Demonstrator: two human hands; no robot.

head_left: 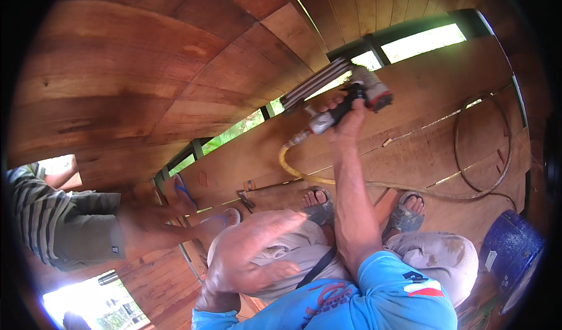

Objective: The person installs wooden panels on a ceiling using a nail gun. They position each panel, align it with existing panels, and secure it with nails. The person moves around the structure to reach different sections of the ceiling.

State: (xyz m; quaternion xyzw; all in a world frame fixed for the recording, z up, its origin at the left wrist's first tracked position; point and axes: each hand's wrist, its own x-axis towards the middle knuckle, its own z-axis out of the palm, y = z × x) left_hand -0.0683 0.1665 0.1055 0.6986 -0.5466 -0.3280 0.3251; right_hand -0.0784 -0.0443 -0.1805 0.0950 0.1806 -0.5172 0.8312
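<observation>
My right hand (350, 119), at the end of an outstretched arm, is closed round the black handle of a pneumatic nail gun (374, 89). The tool's long ribbed magazine (316, 83) points to the left, close to the gap between the plank panel and the boards. From the fitting at the handle's end, a yellow air hose (285, 160) curves down and then runs to the right. Over my lap my left hand (257, 245) is raised, holding nothing, thumb and fingers apart, a little blurred.
A hammer (246, 200) lies on the boards left of my sandalled feet. The hose loops in a coil (456, 148) at the right. A blue bucket (508, 254) stands at the lower right. Another person in shorts (88, 230) is at the left, legs stretched toward me.
</observation>
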